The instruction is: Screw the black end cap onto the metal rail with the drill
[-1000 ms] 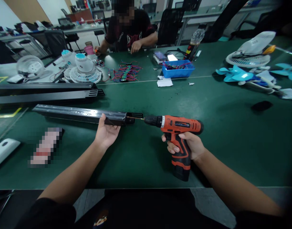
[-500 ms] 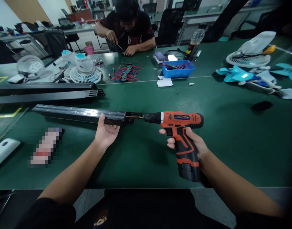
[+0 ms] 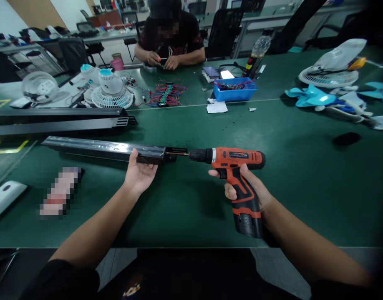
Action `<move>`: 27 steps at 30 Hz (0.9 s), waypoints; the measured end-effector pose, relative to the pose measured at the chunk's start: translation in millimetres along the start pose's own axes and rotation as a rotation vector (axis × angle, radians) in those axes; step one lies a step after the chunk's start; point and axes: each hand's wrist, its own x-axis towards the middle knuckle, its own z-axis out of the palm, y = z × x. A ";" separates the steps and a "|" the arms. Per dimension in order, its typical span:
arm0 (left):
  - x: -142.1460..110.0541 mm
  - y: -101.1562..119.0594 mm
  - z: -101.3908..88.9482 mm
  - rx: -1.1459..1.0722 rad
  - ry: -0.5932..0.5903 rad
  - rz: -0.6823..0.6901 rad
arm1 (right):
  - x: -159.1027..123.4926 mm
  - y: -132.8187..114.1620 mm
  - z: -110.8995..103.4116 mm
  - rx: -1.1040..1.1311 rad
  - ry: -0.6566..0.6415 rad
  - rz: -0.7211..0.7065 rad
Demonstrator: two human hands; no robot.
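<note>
My left hand [image 3: 140, 175] is closed around the right part of a long black metal housing [image 3: 94, 149], thumb on its shiny top and fingers beneath. An orange and black cordless drill [image 3: 238, 158] is in my right hand [image 3: 252, 187], which wraps the handle with one finger at the trigger. The drill lies level and points left. Its long thin bit [image 3: 179, 153] reaches to the right end of the housing. Whether the tip sits on a screw is hidden.
Black metal profiles [image 3: 54, 126] lie behind the housing. A phone [image 3: 61, 191] is at the left. Fan parts [image 3: 112, 98], bundled wires [image 3: 167, 93] and a blue bin [image 3: 235, 95] stand farther back. Blue fan blades [image 3: 310, 96] lie right. A co-worker [image 3: 172, 37] sits opposite.
My right hand's lower fingers have shifted on the drill handle, and the drill has tilted very slightly. The housing and my left hand stay put. The co-worker's hands have drawn closer together.
</note>
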 end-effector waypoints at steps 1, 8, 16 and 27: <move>0.1 0.1 0.0 -0.001 0.002 -0.002 | -0.1 0.0 0.6 0.000 0.009 -0.002; 1.6 1.5 -2.9 -0.005 -0.016 -0.015 | -2.4 -1.0 3.0 0.003 0.027 0.034; -1.5 0.0 2.1 0.010 0.013 0.002 | -3.7 -2.9 8.5 -0.031 0.075 0.049; -0.8 0.1 0.9 0.024 0.008 -0.001 | -6.2 -14.7 24.6 0.063 0.100 -0.007</move>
